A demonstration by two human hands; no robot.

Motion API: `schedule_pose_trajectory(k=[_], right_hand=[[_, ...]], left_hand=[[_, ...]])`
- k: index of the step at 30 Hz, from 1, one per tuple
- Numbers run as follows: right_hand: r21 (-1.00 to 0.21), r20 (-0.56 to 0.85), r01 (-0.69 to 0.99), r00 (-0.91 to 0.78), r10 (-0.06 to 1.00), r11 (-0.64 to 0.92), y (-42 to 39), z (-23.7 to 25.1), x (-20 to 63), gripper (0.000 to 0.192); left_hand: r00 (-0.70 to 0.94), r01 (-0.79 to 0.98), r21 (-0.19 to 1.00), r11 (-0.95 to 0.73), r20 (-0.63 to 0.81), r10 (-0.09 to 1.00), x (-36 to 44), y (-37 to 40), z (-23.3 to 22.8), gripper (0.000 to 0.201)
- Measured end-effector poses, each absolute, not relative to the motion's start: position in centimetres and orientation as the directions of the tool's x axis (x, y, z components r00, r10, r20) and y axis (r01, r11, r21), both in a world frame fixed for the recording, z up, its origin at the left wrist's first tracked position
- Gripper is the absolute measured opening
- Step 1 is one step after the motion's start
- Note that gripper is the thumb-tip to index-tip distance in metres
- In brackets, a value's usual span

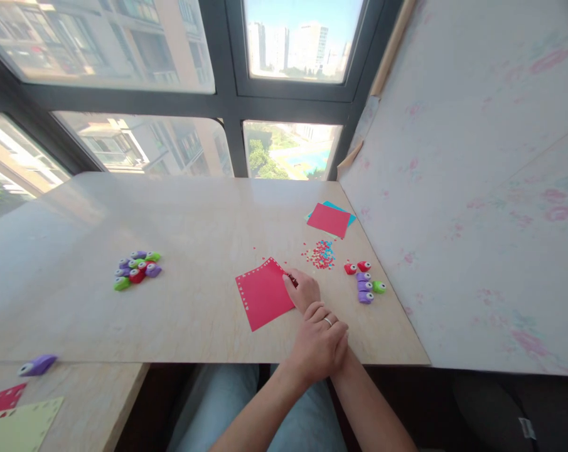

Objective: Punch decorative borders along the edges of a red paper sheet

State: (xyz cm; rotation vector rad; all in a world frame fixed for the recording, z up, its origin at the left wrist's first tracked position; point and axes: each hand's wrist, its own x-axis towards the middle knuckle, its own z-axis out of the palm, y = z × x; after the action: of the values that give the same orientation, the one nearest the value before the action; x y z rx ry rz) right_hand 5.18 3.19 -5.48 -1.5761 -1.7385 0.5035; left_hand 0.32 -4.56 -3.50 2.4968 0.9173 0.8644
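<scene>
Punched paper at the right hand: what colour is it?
The punched paper is pinkish red, best seen in the head view.

right hand holds object at red sheet; left hand clasps wrist

Paper sheet on tabletop, going off that. Right hand at sheet's right edge, left hand right-front of sheet. Confetti pile right-behind sheet, paper stack farther behind. One punch group right of sheet, second group well left. Lone punch way front-left of sheet, more paper beyond that, also front-left. Window behind sheet, wall far right.
</scene>
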Motion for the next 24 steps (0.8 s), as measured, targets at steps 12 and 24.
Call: schedule_pose_trajectory(k=[12, 24], right_hand=[[-0.68, 0.312, 0.701, 0.013, 0.95, 0.214, 3.1, -6.7, 5.1, 0.03], [-0.685, 0.326, 0.694, 0.02, 0.945, 0.222, 2.3, -6.5, 4.8, 0.033]], left_hand=[[0.428, 0.419, 0.596, -0.685, 0.536, 0.728, 0.4, -7.5, -4.9, 0.017], [0.387, 0.391, 0.61, -0.689, 0.57, 0.725, 0.2, -8.3, -5.4, 0.016]])
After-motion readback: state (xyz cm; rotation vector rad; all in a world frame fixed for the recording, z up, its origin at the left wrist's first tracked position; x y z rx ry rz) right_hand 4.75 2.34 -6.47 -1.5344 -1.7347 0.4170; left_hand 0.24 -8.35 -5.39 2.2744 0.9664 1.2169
